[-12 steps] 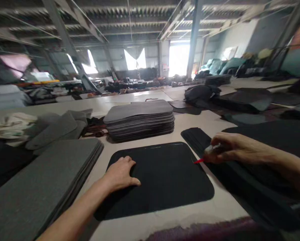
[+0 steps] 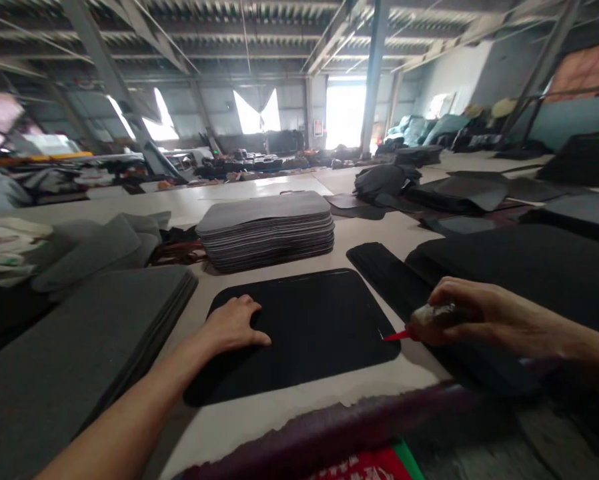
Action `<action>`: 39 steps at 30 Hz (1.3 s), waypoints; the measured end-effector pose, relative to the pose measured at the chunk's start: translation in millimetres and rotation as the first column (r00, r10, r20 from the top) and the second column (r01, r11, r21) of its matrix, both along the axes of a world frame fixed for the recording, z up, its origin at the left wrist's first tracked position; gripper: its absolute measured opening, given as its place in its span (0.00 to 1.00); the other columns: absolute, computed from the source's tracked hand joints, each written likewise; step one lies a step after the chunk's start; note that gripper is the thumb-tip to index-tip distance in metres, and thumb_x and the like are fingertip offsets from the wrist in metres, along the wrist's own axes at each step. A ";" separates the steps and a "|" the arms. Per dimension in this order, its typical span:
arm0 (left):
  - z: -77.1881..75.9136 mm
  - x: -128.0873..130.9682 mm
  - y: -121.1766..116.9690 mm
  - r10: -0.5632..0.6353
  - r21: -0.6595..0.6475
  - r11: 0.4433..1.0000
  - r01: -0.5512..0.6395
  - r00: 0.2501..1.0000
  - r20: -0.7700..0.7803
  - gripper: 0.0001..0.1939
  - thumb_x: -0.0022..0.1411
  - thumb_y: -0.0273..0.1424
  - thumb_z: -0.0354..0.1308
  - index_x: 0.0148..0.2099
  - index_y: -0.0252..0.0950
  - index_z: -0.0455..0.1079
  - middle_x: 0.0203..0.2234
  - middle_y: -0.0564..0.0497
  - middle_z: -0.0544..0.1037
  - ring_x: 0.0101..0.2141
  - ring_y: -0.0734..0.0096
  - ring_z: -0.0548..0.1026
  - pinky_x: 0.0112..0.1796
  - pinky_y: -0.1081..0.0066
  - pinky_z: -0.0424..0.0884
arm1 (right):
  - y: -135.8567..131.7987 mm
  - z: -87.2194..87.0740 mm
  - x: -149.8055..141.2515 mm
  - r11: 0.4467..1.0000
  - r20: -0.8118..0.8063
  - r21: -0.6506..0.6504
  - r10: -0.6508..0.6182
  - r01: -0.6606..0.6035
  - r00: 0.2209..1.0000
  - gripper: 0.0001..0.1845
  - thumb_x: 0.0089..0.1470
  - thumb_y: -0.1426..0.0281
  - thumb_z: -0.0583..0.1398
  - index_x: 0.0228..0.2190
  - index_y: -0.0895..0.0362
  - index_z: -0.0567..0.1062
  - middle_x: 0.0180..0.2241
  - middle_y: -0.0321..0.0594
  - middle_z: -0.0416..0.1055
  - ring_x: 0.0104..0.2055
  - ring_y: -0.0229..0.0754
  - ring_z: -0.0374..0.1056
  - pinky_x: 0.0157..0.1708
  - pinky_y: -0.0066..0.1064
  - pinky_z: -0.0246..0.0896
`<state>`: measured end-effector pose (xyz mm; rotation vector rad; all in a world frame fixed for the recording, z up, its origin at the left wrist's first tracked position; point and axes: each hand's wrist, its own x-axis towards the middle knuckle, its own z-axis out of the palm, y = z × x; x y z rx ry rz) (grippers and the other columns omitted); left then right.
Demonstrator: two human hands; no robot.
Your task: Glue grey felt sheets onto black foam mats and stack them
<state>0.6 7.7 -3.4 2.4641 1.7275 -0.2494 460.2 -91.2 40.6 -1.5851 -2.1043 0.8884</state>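
Note:
A black rounded-corner mat [image 2: 304, 327] lies flat on the pale table in front of me. My left hand [image 2: 237, 323] rests on the mat's left side, thumb spread away from the fingers, holding nothing. In my right hand [image 2: 459, 310] is a small clear squeeze bottle [image 2: 432, 321], apparently glue, with a red nozzle [image 2: 397, 335]. The nozzle tip points at the mat's right edge, near its front corner. Thin shiny white streaks show along the mat's far edge and right edge. My right fingers wrap round the bottle and partly hide it.
Behind the mat stands a thick stack of grey mats [image 2: 267, 230]. Larger grey sheets [image 2: 104, 333] are piled at left. Black strips [image 2: 384, 277] and black sheets [image 2: 519, 267] lie at right. A red printed bag [image 2: 364, 463] shows below the table's front edge.
My right hand has drawn the nozzle along the mat's right edge toward me, leaving a fresh white streak. The left hand stays on the mat; the camera view has shifted.

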 end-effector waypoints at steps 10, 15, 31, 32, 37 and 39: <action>-2.8 -4.2 -1.7 -0.001 0.032 0.999 0.001 1.000 0.011 0.44 0.49 0.57 0.64 0.60 0.33 0.70 0.56 0.38 0.72 0.55 0.45 0.71 0.54 0.57 0.68 | -18.3 -9.0 -11.3 0.998 -0.144 -0.020 0.050 -0.054 0.988 0.19 0.55 0.59 0.67 0.44 0.56 0.73 0.40 0.41 0.72 0.42 0.48 0.70 0.39 0.33 0.67; -2.7 -5.9 -0.3 -0.024 0.042 0.999 0.023 0.999 0.022 0.40 0.51 0.55 0.66 0.58 0.32 0.71 0.55 0.37 0.73 0.54 0.45 0.72 0.54 0.56 0.68 | -4.4 -6.8 -37.6 0.979 0.011 0.087 0.187 -0.187 0.982 0.15 0.56 0.63 0.65 0.44 0.54 0.73 0.41 0.39 0.71 0.41 0.44 0.69 0.38 0.32 0.64; -0.3 -35.4 29.0 -0.024 -0.075 0.996 0.046 0.962 0.273 0.14 0.70 0.32 0.57 0.55 0.34 0.71 0.50 0.44 0.77 0.50 0.61 0.76 0.54 0.53 0.71 | 55.9 -9.1 -193.1 0.729 0.126 0.273 0.619 -0.627 0.775 0.16 0.55 0.72 0.66 0.44 0.52 0.69 0.44 0.35 0.65 0.44 0.40 0.64 0.41 0.30 0.58; 0.1 -35.9 29.2 -0.021 -0.084 0.995 0.046 0.958 0.285 0.14 0.70 0.32 0.58 0.55 0.33 0.71 0.50 0.44 0.77 0.50 0.61 0.76 0.54 0.52 0.71 | 56.9 -9.5 -201.2 0.718 0.134 0.285 0.626 -0.635 0.768 0.16 0.55 0.73 0.66 0.44 0.52 0.69 0.44 0.35 0.65 0.44 0.40 0.63 0.41 0.30 0.58; 3.2 -35.2 26.5 -0.013 -0.117 0.992 0.053 0.947 0.320 0.14 0.70 0.32 0.58 0.55 0.34 0.71 0.51 0.44 0.77 0.51 0.60 0.75 0.55 0.52 0.70 | 61.8 -12.3 -239.8 0.663 0.159 0.347 0.655 -0.663 0.738 0.15 0.57 0.72 0.66 0.44 0.53 0.70 0.43 0.36 0.66 0.45 0.42 0.64 0.42 0.32 0.58; 4.7 -34.2 25.7 -0.012 -0.128 0.990 0.056 0.946 0.323 0.14 0.69 0.33 0.58 0.54 0.34 0.71 0.51 0.44 0.77 0.52 0.59 0.75 0.55 0.51 0.70 | 63.5 -13.6 -253.8 0.648 0.160 0.369 0.662 -0.667 0.732 0.14 0.56 0.72 0.67 0.43 0.54 0.70 0.43 0.37 0.66 0.46 0.43 0.64 0.43 0.33 0.59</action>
